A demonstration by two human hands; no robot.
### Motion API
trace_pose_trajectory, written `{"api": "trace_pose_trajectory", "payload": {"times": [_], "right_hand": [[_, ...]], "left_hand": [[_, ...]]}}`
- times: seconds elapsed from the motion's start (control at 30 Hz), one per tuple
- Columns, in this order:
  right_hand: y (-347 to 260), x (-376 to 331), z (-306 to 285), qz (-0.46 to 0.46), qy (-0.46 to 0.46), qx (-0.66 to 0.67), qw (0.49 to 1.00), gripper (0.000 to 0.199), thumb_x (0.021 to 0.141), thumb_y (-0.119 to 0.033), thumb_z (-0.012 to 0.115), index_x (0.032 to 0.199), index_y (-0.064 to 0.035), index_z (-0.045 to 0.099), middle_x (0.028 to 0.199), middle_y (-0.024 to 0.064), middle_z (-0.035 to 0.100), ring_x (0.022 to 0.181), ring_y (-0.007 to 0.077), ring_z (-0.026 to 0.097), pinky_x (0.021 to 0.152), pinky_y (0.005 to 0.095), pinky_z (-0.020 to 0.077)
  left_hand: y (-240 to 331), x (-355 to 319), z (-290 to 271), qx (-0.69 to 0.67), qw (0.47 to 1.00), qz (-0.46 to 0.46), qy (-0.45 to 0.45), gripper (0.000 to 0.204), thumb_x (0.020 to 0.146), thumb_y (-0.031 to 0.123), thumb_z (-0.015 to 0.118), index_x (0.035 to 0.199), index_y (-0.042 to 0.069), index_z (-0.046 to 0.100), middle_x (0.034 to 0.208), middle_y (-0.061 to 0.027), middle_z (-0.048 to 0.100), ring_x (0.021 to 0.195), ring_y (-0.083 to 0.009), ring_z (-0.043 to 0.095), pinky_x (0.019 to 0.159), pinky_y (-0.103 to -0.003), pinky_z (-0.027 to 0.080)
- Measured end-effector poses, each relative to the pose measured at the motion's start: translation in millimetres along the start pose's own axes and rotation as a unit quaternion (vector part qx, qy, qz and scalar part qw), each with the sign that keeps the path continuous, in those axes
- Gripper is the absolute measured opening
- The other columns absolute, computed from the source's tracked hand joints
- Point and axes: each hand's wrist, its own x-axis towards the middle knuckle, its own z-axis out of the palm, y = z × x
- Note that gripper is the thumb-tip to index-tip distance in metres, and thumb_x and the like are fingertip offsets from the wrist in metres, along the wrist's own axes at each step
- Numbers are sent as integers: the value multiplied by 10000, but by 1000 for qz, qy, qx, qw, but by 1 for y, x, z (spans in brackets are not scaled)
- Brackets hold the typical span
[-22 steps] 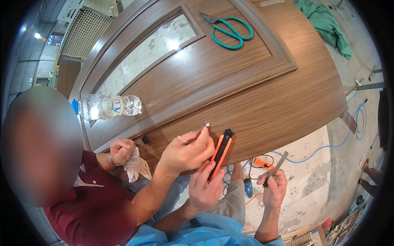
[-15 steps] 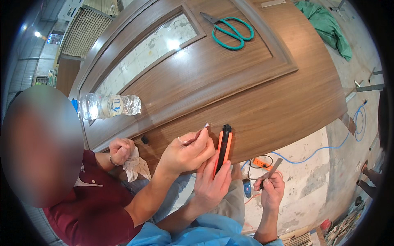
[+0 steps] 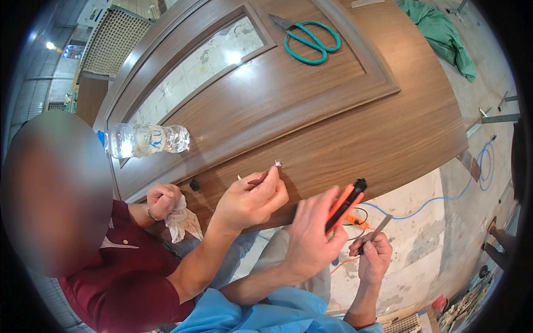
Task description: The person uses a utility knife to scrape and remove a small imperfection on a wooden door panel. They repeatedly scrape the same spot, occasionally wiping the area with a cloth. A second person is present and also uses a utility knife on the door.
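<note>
My left hand (image 3: pixel 307 241), slightly blurred, is closed around an orange and black utility knife body (image 3: pixel 345 205), which tilts up to the right over the table-like wooden door's near edge. My right hand (image 3: pixel 376 262) pinches a flat grey metal blade (image 3: pixel 383 223) with a dark piece at its lower end. Beside my left hand, a co-worker's hand (image 3: pixel 250 202) pinches a small dark reddish strip with a whitish tip (image 3: pixel 277 164) just above the brown wooden door (image 3: pixel 333 125). The co-worker's other hand (image 3: pixel 164 201) rests by a white cloth (image 3: pixel 183 221).
Green-handled scissors (image 3: pixel 313 44) lie on the door's far part. A clear water bottle (image 3: pixel 147 140) lies on its side at left, near a small black piece (image 3: pixel 194 185). On the floor at right are an orange power strip (image 3: pixel 356 222), a blue hose (image 3: pixel 433 200) and green fabric (image 3: pixel 438 36).
My left hand has swung right with the utility knife body, which went from nearly upright to tilted, nearer the blade. My right hand has shifted slightly right. The co-worker's pinching hand has barely moved.
</note>
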Motion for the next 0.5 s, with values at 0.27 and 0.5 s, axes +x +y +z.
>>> {"api": "trace_pose_trajectory", "payload": {"times": [0.27,0.5], "right_hand": [[-11,-4,2,-78,59,18,995,221,989,-193,660,1045,1,571,809,133,655,631,175,584,584,299,505],[-25,-20,6,-92,87,-18,992,174,968,-123,634,978,50,615,782,178,700,621,163,625,563,296,520]], "left_hand": [[29,54,26,-371,886,-142,-239,406,927,123,732,1287,6,585,852,11,598,766,-51,579,689,-237,490],[29,102,55,-534,825,-117,-140,347,1061,383,578,1016,43,626,711,-58,618,627,-85,562,562,-237,430]]}}
